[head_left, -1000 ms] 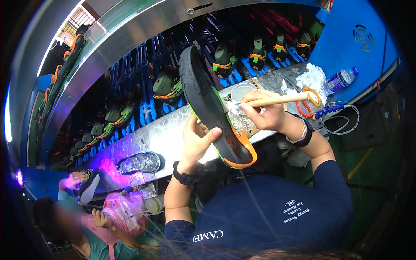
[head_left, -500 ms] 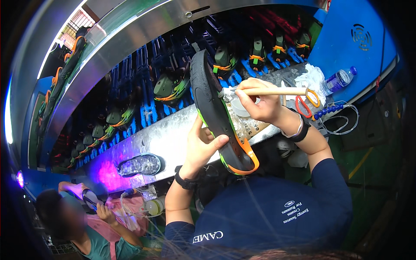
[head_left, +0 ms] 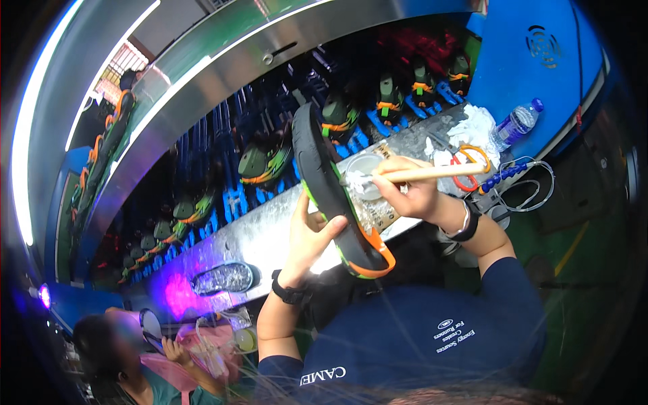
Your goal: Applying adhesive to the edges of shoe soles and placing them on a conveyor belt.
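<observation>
My left hand (head_left: 312, 235) grips a shoe (head_left: 322, 177) standing on end, its black underside turned toward me. Green trim runs along its edge, and the orange heel part points down toward my body. Between the fingers of my right hand (head_left: 413, 194) is a brush (head_left: 442, 173) with a pale wooden handle. White matter covers its bristle end, which is at the shoe's right edge; whether it touches, I cannot tell. Behind the bristles stands a clear round tub (head_left: 366, 164) on brown card. A separate shoe sole (head_left: 225, 278) lies on the bench to the left.
Scissors with orange and red handles (head_left: 466, 181), crumpled white cloth (head_left: 471, 131), a clear bottle (head_left: 516, 125) and a blue segmented hose (head_left: 503, 177) are at the right. Several shoes (head_left: 260, 165) sit on blue racks behind the metal bench (head_left: 273, 212). A co-worker (head_left: 138, 368) is at lower left.
The view has shifted and tilted slightly. The brush end sits a little farther down the shoe's edge, toward the heel, and more of the tub shows. Both hands keep their holds.
</observation>
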Demonstrator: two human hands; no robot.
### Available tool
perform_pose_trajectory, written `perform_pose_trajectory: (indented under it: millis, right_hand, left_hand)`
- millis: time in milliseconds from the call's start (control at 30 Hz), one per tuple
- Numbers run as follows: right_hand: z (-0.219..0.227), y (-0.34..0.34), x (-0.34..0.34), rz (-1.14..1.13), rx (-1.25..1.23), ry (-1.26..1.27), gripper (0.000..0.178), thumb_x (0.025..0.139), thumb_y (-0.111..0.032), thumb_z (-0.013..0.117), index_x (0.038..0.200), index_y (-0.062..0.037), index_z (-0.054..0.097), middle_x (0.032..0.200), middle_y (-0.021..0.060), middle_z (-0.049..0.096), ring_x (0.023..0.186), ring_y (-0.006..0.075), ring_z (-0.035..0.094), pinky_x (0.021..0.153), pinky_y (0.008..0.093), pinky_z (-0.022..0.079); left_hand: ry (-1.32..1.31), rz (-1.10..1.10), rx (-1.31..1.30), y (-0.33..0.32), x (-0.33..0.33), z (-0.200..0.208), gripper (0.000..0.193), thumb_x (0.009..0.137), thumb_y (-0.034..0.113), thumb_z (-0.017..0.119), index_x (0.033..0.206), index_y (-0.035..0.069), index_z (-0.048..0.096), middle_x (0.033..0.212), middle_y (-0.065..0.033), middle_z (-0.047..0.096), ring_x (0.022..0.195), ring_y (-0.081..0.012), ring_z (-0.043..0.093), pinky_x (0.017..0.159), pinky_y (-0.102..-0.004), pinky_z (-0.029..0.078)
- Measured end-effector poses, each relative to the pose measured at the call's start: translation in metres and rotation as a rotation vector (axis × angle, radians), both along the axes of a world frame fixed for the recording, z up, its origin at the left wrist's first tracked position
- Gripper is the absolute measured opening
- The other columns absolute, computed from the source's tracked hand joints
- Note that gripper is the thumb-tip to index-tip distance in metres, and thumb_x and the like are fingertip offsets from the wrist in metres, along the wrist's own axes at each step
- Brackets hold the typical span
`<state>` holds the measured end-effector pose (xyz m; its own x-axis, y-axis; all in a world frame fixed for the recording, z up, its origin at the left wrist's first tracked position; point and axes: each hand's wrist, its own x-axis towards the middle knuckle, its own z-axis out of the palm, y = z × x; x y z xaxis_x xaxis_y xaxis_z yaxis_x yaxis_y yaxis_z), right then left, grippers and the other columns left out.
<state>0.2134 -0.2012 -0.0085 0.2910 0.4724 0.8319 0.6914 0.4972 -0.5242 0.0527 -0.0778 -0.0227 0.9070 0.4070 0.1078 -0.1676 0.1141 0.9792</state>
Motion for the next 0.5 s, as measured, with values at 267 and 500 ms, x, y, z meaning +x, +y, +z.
perform_pose_trajectory:
  millis: [267, 500]
  right_hand:
    - [-0.004, -0.116, 0.052, -0.245, 0.109, 0.329, 0.005, 0.076, 0.002, 0.053, 0.082, 0.0023, 0.054, 0.068, 0.0014, 0.050, 0.055, 0.0040, 0.042, 0.047, 0.0186, 0.033]
    - [-0.001, -0.172, 0.034, -0.413, 0.135, 0.559, 0.005, 0.080, 0.001, 0.051, 0.085, 0.0010, 0.052, 0.068, 0.0003, 0.049, 0.055, 0.0020, 0.040, 0.048, 0.0157, 0.033]
  left_hand:
    - [0.204, -0.200, -0.473, -0.014, 0.044, 0.064, 0.063, 0.079, 0.047, 0.043, 0.121, -0.001, 0.039, 0.110, -0.0170, 0.052, 0.093, -0.0276, 0.056, 0.077, -0.0347, 0.048]
    - [-0.120, -0.460, -0.390, -0.008, 0.283, 0.242, 0.067, 0.081, 0.051, 0.041, 0.122, -0.001, 0.032, 0.116, -0.0249, 0.041, 0.094, -0.0360, 0.053, 0.079, -0.0474, 0.046]
